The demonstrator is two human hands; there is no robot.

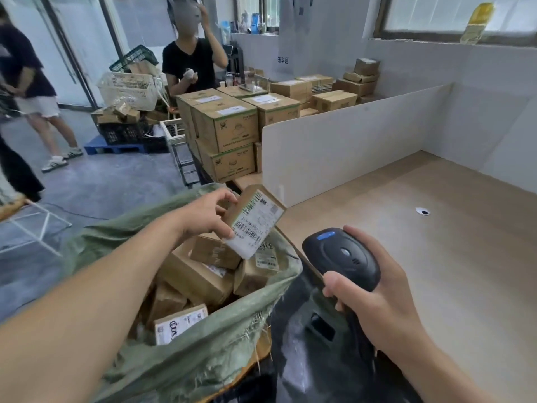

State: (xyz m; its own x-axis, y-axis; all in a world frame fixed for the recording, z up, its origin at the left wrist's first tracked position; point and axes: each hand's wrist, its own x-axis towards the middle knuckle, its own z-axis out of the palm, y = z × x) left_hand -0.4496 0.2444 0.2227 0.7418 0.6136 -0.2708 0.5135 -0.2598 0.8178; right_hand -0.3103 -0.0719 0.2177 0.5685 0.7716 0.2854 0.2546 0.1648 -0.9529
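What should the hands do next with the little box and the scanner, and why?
Probably aim the scanner in the right hand at the barcode on the small box, which the left hand holds above the green sack. The barcode faces up, the scanner is close beside it, and no scan light shows on it.
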